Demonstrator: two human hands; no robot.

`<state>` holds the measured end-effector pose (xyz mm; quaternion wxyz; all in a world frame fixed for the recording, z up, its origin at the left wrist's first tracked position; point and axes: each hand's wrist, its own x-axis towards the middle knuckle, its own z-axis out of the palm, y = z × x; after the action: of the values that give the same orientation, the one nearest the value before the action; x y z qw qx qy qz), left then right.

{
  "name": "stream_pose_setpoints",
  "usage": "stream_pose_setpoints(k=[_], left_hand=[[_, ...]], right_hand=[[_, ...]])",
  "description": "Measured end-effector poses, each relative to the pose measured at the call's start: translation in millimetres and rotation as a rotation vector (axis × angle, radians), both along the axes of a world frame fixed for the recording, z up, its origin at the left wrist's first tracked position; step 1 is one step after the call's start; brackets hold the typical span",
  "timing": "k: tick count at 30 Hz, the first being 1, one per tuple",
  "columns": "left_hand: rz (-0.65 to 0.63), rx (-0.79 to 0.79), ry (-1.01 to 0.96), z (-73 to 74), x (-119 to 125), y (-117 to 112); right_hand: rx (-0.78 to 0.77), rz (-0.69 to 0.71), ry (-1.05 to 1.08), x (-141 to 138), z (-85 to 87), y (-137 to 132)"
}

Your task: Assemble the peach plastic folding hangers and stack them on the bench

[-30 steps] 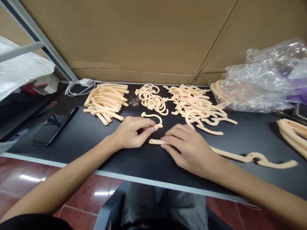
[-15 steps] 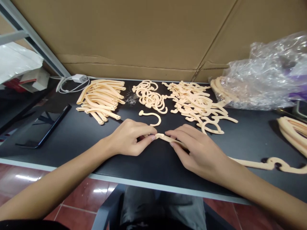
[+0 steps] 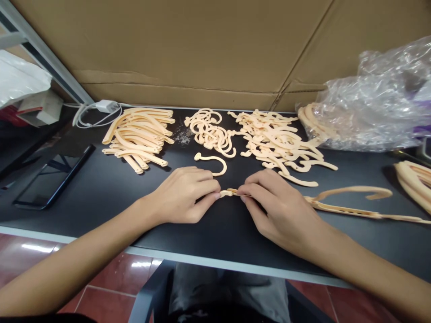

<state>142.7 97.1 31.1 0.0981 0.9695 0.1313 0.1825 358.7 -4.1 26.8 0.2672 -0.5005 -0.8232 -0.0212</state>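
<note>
My left hand (image 3: 183, 194) and my right hand (image 3: 276, 204) meet over a black table (image 3: 111, 202), both pinched on the left end of a long peach plastic hanger piece (image 3: 346, 206). The piece stands on its edge and stretches off to the right past my right wrist. Just beyond my left hand lies a single peach hook (image 3: 212, 162), untouched. Behind it sit a heap of hooks (image 3: 210, 132), a stack of curved strips (image 3: 138, 137) at the left and a pile of hanger parts (image 3: 279, 143) at the right.
A dark phone (image 3: 50, 179) lies at the table's left and a white charger with cable (image 3: 97, 110) at the back left. A crumpled clear plastic bag (image 3: 373, 107) sits back right, more peach parts (image 3: 412, 179) at the right edge. Cardboard (image 3: 202, 45) walls the back.
My left hand let go of the single hook and moved down to the long piece's end. Both hands now pinch that end, and the piece has turned from lying flat to standing on edge.
</note>
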Motion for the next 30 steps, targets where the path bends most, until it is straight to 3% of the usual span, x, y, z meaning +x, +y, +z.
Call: stream_pose_setpoints(k=[12,30], left_hand=[[0.062,0.111,0.062,1.4,1.8,-4.7],[0.080,0.137,0.032,-4.1,2.7,-5.1]], right_hand=[[0.062,-0.006,-0.095,-4.7,-2.7,4.5],[0.018,0.089,0.021,-2.6,-7.6,3.2]])
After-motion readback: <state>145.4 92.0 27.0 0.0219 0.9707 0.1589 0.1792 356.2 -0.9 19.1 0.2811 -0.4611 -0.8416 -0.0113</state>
